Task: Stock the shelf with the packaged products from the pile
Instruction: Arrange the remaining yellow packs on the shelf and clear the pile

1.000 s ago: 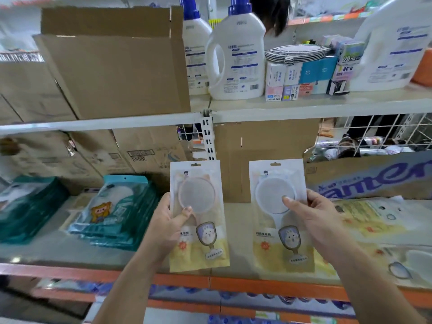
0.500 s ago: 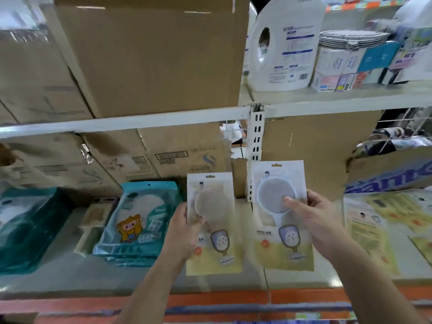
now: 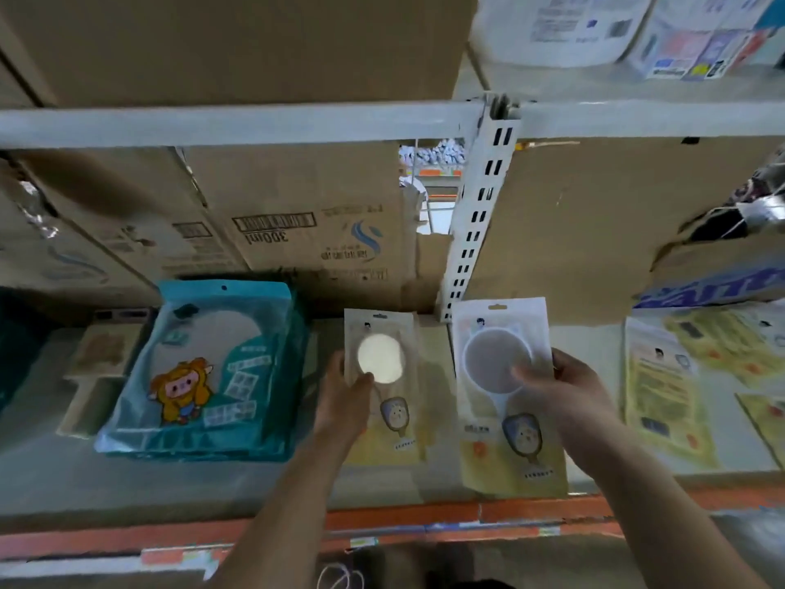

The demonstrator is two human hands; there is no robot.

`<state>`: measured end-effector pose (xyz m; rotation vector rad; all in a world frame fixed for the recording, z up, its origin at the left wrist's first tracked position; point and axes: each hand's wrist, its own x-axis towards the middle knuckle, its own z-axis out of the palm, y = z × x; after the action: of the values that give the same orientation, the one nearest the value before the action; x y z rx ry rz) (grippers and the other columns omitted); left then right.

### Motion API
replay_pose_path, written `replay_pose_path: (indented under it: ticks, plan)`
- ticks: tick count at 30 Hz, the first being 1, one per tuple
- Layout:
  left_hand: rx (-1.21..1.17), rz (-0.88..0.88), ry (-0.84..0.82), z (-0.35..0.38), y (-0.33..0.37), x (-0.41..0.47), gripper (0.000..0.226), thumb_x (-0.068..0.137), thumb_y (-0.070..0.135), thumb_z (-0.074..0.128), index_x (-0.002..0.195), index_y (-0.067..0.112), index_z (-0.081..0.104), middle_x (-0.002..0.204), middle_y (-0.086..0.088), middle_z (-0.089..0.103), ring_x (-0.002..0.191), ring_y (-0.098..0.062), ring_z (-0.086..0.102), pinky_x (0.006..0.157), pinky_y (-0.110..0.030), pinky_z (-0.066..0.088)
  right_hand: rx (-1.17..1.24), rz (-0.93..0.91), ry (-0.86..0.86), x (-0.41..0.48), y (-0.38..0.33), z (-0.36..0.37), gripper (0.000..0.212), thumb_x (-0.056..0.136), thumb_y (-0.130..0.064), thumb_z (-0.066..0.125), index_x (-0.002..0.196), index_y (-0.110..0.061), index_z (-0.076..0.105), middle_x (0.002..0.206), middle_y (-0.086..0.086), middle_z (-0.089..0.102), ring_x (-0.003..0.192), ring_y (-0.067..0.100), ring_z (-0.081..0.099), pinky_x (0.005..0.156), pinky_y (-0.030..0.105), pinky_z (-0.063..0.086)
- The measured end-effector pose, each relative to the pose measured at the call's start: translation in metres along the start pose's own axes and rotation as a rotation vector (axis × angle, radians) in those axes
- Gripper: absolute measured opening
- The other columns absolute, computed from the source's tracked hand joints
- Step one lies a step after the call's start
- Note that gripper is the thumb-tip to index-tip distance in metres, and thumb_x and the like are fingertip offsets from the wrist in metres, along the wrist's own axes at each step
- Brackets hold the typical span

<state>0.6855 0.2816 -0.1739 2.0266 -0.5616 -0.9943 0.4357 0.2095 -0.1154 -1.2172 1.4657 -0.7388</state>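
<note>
While the left grip pinches one packet, the right grip clasps another packet.

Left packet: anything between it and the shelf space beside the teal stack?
Nothing visible. The left hand holds the packet over bare shelf; the teal stack lies to its left, the other packet to its right.

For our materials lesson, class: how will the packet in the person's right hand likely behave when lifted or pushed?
Probably light and fairly stiff: the packet looks flat though the right hand grips only one edge. Its plastic film may slide easily. Flat, so unlikely to roll.
</note>
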Motion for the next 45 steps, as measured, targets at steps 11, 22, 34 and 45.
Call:
replay_pose_path:
  ticks: [11,22,34,45]
  plan:
    - [0.192,-0.019,0.118,0.037,-0.05,0.071,0.063,0.067,0.065,0.051,0.126,0.043,0.047,0.124,0.0,0.061,0.11,-0.026,0.06,0.091,-0.051,0.055,-0.025,0.124,-0.087,0.031,0.026,-0.011,0.014,0.092,-0.019,0.071,0.106,-0.021,0.074,0.093,0.001,0.078,0.085,0.023,0.075,0.065,0.034,0.058]
    - [0.334,0.027,0.069,0.028,-0.014,0.046,0.055,0.09,0.032,0.068,0.141,0.023,0.052,0.14,-0.004,0.041,0.128,-0.032,0.041,0.101,-0.056,0.049,-0.043,0.134,-0.125,0.037,0.019,-0.007,0.012,0.093,-0.019,0.069,0.104,-0.021,0.074,0.092,0.0,0.077,0.085,0.022,0.075,0.067,0.035,0.06]
    - [0.425,0.293,0.002,-0.023,0.015,-0.012,0.038,0.1,0.029,0.055,0.138,0.03,0.048,0.125,0.016,0.041,0.116,-0.001,0.039,0.094,-0.023,0.032,0.135,0.106,-0.239,0.033,-0.018,0.034,0.015,0.093,-0.015,0.069,0.106,-0.016,0.076,0.099,0.007,0.078,0.095,0.031,0.075,0.09,0.055,0.059]
    - [0.584,0.235,-0.136,-0.051,-0.025,-0.04,0.057,0.101,0.033,0.053,0.154,0.027,0.033,0.154,0.007,0.036,0.14,-0.014,0.04,0.113,-0.027,0.034,-0.011,0.112,-0.186,0.064,0.019,0.127,0.006,0.091,-0.012,0.072,0.091,-0.008,0.076,0.09,0.013,0.076,0.081,0.026,0.072,0.067,0.035,0.057]
